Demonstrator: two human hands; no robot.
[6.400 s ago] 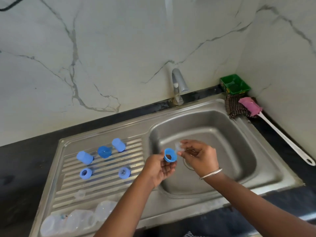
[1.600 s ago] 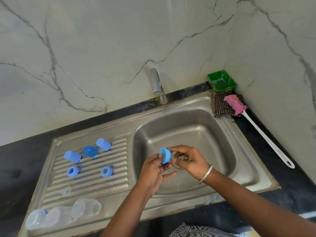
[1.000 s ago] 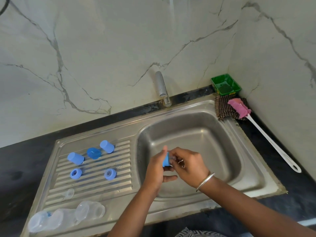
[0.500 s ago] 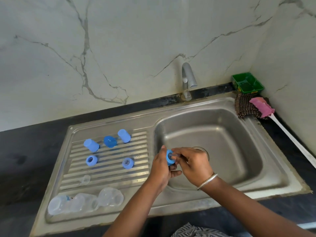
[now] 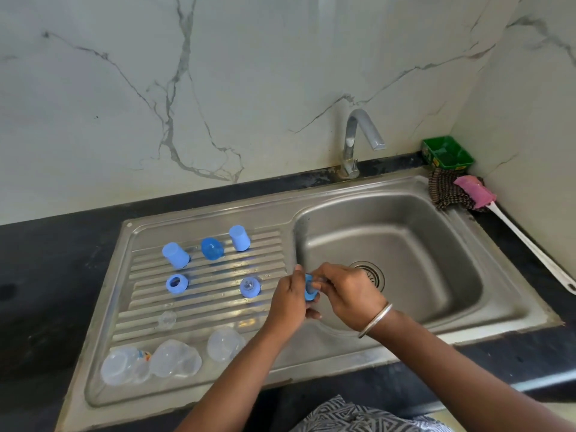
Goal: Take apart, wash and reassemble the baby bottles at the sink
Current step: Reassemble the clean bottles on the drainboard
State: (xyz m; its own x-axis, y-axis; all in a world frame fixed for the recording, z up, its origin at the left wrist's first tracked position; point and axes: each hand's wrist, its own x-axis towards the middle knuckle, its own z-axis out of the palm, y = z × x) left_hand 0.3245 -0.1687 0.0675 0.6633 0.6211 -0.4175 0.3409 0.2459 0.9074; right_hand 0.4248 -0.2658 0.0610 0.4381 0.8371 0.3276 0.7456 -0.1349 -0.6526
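While both hands meet over the near edge of the steel sink basin (image 5: 405, 244), the left hand (image 5: 288, 299) curls its fingers round a small blue plastic screw ring (image 5: 310, 288), and the right hand (image 5: 350, 293) pinches what is probably a clear silicone teat at the ring's mouth, though it is hard to make out. Left of the fingers, on the ribbed drainboard (image 5: 205, 294), lie three clear bottle bodies (image 5: 173, 358), two more blue rings (image 5: 177, 283) and blue caps (image 5: 175, 255). If the wet ring slips, it could drop toward the drain (image 5: 369, 272) just beyond the right knuckles. A poorly seated teat would leak.
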